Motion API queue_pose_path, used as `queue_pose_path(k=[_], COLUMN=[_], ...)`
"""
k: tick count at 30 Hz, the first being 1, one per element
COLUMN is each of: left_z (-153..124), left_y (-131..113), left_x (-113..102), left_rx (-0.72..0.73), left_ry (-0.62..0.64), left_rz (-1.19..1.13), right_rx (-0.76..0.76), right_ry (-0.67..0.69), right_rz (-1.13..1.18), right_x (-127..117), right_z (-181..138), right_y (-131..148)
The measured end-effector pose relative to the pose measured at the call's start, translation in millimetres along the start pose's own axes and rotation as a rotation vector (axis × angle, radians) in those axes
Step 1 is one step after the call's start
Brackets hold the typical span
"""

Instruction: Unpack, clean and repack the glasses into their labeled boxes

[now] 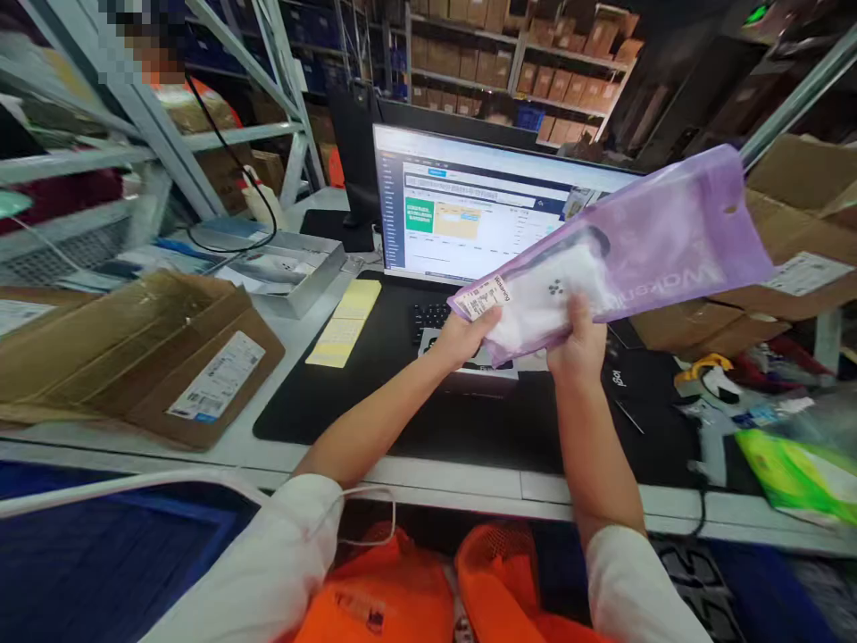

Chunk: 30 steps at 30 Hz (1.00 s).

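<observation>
orange vest [381, 594] sits closest; beyond it, left hand [469, 339] and right hand [578, 346] grip a purple pouch [669, 246] above the worktop [455, 475], before a lit monitor [435, 254].

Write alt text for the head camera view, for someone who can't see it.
A person's left hand and right hand hold a translucent purple plastic pouch with a white item inside, before a lit monitor. Cardboard boxes flank the black desk mat.
</observation>
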<state>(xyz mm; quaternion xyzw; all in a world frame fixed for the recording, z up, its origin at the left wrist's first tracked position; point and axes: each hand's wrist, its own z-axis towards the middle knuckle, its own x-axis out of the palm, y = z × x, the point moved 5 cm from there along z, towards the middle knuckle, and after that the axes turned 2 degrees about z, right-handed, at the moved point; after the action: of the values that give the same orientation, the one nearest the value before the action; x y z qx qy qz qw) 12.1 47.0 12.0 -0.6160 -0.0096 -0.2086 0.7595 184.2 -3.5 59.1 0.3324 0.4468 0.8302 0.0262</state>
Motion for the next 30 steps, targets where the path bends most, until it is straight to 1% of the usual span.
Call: queue_pose_path(k=[3, 6, 10, 12, 15, 17, 19, 21, 22, 23, 24, 26, 27, 28, 29, 30], left_z=[-0.1, -3.7, -7.5, -4.8, 4.5, 8.4, 5.9, -2.6, -7.2, -11.0, -13.8, -15.7, -14.7, -12.8, -10.4, -7.9], left_y=[-1.4, -0.5, 1.4, 2.7, 1.2, -3.4, -7.9, -7.6, -5.0, -1.0, 4.2, 15.4, 19.9, 23.1, 24.9, 25.4], left_x=[5.1, 11.1, 12.6, 9.2, -1.3, -7.3, -6.1, 1.6, 6.1, 10.1, 13.4, 16.7, 16.3, 14.8, 12.4, 9.8], left_rx=[-0.015, -0.028, 0.029, 0.023, -0.085, -0.19, -0.294, -0.393, -0.435, -0.472, -0.511, -0.577, -0.594, -0.601, -0.6, -0.597], left_ry=[0.114, 0.171, 0.129, 0.121, 0.143, 0.188, 0.29, 0.4, 0.423, 0.414, 0.379, 0.26, 0.186, 0.111, 0.043, -0.012], left_rz=[-0.02, -0.067, -0.034, -0.042, -0.118, -0.188, -0.233, -0.221, -0.206, -0.197, -0.194, -0.22, -0.243, -0.271, -0.299, -0.334], right_rx=[-0.003, -0.001, 0.014, 0.022, 0.006, 0.044, 0.157, 0.297, 0.35, 0.376, 0.37, 0.265, 0.179, 0.086, 0.008, -0.061], right_ry=[0.014, 0.009, -0.009, -0.012, -0.016, 0.012, 0.09, 0.205, 0.258, 0.296, 0.31, 0.263, 0.208, 0.144, 0.088, 0.033], right_rz=[-0.018, -0.01, -0.003, -0.004, -0.013, -0.052, -0.129, -0.222, -0.27, -0.325, -0.386, -0.526, -0.606, -0.698, -0.804, -0.948], right_x=[-3.7, -5.3, -5.8, -9.3, -22.2, -31.2, -34.3, -29.5, -25.3, -21.3, -18.9, -23.9, -33.6, -48.9, -69.9, -96.5], right_z=[6.8, 9.5, 11.3, 16.7, 30.4, 37.4, 37.2, 29.3, 24.5, 21.2, 20.7, 29.7, 38.4, 48.3, 58.3, 67.6], right_y=[-0.2, 0.3, 0.3, 1.8, 10.8, 15.6, 12.5, 0.7, -6.8, -13.8, -18.8, -18.4, -11.3, 0.1, 14.5, 31.5])
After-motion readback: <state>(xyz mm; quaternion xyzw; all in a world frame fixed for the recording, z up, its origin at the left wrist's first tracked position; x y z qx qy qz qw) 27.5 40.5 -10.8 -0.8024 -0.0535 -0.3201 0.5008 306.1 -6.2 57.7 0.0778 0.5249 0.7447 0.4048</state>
